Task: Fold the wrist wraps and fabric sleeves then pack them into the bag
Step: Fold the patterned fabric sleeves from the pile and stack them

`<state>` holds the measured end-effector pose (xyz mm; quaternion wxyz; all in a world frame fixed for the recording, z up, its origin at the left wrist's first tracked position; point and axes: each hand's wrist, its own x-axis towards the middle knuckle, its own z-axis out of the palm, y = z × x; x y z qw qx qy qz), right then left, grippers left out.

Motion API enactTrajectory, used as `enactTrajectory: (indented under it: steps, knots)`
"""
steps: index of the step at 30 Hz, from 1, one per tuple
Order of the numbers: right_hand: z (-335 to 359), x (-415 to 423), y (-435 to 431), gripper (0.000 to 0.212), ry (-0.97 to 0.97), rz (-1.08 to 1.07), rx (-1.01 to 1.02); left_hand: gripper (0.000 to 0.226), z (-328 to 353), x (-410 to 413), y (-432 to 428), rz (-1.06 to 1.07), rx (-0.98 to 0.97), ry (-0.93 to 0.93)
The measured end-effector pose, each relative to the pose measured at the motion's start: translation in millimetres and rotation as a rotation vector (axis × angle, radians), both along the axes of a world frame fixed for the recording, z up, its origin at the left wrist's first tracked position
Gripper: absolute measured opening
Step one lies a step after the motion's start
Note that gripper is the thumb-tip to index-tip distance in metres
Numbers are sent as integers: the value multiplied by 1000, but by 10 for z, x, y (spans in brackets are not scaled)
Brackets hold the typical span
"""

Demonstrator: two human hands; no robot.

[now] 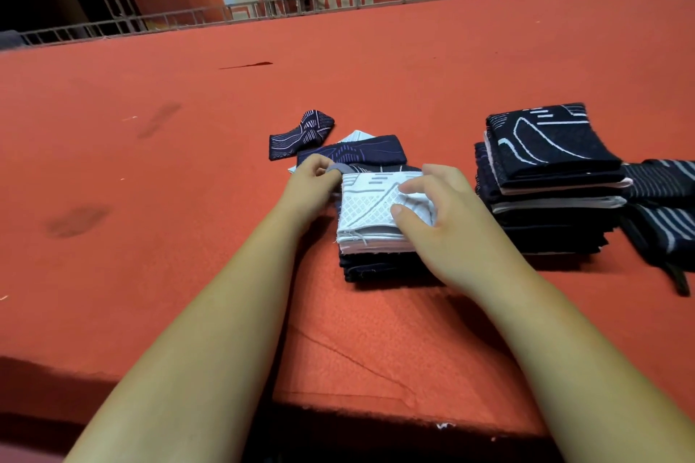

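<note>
Step in hand: folding. The white sleeve (370,212) lies atop the near stack (376,267) on the desk (188,199). The right hand (432,207) pinches its right edge; the left hand (314,177) grips its left corner. The next move probably calls for squaring the edges.

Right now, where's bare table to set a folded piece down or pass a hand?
Free: wide red cloth left of the left hand, and the far stretch beyond the loose dark wrap. Crowded: the right, where the middle stack under the right hand sits close to the tall stack, striped pieces beyond it.
</note>
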<state>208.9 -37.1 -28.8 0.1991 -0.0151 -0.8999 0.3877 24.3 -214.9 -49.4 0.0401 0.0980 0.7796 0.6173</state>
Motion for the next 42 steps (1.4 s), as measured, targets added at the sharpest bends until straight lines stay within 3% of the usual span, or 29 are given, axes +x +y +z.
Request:
enactTrajectory:
  steps: [3, 11, 18, 21, 25, 27, 29, 34, 39, 42]
  knots:
    - [22, 16, -5, 28, 6, 3, -4, 17, 202, 16, -41, 84, 117, 45]
    - [137, 99, -38, 32, 71, -14, -21, 12, 1001, 442, -120, 264, 269, 264]
    - [370, 276, -206, 61, 228, 81, -66, 15, 1536, 1200, -131, 251, 321, 273]
    - [490, 392, -324, 65, 230, 139, -154, 19, 1653, 1554, -79, 155, 337, 177]
    - [626, 499, -415, 43, 332, 185, -357, 10, 1655, 1773, -86, 42, 213, 22]
    - [695, 547, -397, 34, 320, 165, -396, 9, 1595, 1776, -112, 33, 94, -47]
    - [751, 577, -318, 25, 258, 149, -422, 11, 1508, 1744, -161, -31, 94, -166]
    - [748, 525, -50, 21, 66, 90, -256, 30, 1260, 1659, -359, -354, 343, -535]
    - [672, 451, 30, 21, -18, 143, -195, 28, 1023, 1574, -473, -457, 430, -602]
    - [582, 375, 45, 30, -53, 161, -165, 24, 929, 1530, -543, -452, 400, -527]
